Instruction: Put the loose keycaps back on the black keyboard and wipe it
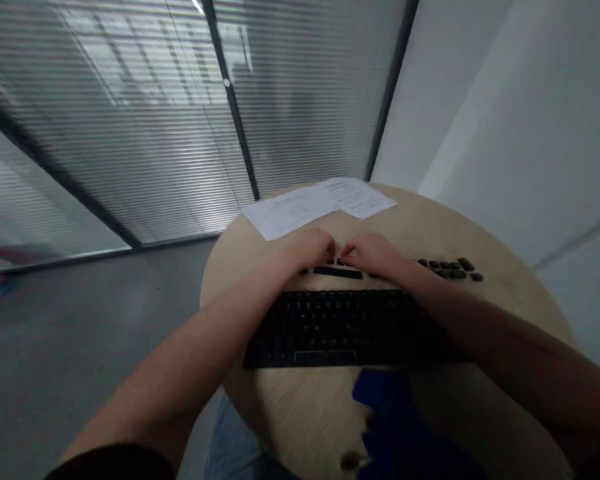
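Small black keycap (341,261), beside long black cap (337,272), just beyond keyboard (330,327)

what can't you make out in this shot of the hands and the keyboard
All head view:
What, if anything, the left hand and right hand hold between them: fingertips hidden behind their own knuckles.
Keyboard legends: too dark and small; its right end is covered by the right forearm.
Print on the paper sheets: too small, blurred.
Blue object: blurred, cut off by the bottom edge.

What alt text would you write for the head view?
The left hand and right hand meet beyond a black keyboard on a round table, among loose black keycaps. Two paper sheets lie at the far edge.
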Motion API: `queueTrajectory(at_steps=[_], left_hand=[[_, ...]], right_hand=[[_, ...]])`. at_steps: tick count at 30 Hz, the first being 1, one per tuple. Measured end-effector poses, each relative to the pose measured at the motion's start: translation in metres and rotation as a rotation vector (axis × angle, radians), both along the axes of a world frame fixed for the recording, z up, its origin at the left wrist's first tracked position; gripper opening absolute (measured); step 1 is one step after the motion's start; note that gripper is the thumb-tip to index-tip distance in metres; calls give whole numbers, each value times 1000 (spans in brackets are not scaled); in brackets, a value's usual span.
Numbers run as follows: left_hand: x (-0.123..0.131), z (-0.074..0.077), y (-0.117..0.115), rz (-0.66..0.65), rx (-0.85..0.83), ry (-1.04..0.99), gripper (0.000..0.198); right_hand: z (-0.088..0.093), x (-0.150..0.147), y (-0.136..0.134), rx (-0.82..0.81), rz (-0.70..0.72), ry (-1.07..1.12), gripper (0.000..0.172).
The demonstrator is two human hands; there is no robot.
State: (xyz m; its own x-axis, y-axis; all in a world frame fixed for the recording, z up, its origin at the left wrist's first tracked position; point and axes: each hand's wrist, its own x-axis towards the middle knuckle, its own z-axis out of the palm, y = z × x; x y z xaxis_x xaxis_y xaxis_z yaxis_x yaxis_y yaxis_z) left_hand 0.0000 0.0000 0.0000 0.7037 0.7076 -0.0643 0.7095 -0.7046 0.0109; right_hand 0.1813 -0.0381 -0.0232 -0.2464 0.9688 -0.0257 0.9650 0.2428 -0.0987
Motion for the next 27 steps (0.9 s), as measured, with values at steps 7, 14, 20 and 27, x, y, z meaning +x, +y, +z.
queueTrajectory(at_steps=[7,14,20,27], left_hand=[[5,-13,12,-2,-44,-49,21],[-47,15,-42,41,-23,-356,15],[-98,-2,-142,-136,-94,-478,9],[-98,-39,-160,-157,-81,-433,11]], right_hand=[[-8,-6,2,21,55,13,26],[15,-11,-56,181,145,263,20],[-7,-35,-140,195,378,436,13],[-30,-51,-145,49,339,338,12]])
